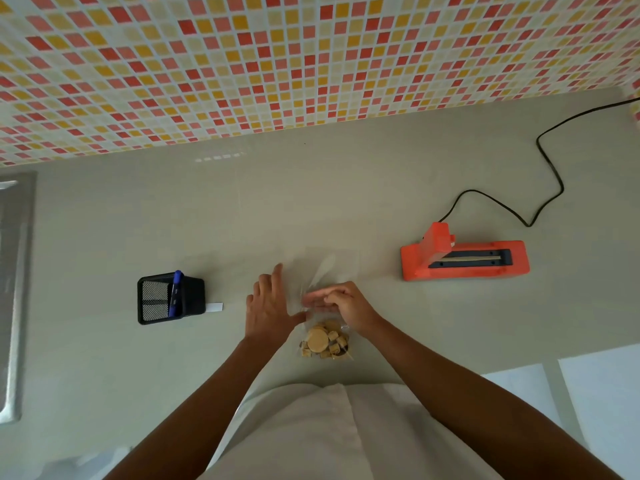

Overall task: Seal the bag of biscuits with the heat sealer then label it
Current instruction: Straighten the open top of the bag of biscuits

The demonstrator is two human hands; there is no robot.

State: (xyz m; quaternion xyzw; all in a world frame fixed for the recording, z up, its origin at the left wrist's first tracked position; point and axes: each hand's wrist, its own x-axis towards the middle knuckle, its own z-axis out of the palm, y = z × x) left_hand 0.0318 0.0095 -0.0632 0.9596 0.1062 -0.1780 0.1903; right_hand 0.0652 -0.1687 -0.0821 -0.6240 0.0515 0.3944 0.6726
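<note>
A clear plastic bag of biscuits (325, 342) lies on the grey counter (311, 209) in front of me, its biscuits bunched at the near end and its empty upper part reaching away. My right hand (341, 304) has its fingers curled round the bag just above the biscuits. My left hand (268, 304) lies beside it with straight fingers, the thumb touching the bag's left edge. The orange heat sealer (464, 259) sits to the right, well apart from both hands. A small white label (215, 307) lies by the pen holder.
A black mesh pen holder (169, 297) with a blue pen (175, 292) stands to the left. The sealer's black cord (540, 188) loops toward the back right. A metal sink edge (17, 289) runs along the far left. A tiled wall backs the counter.
</note>
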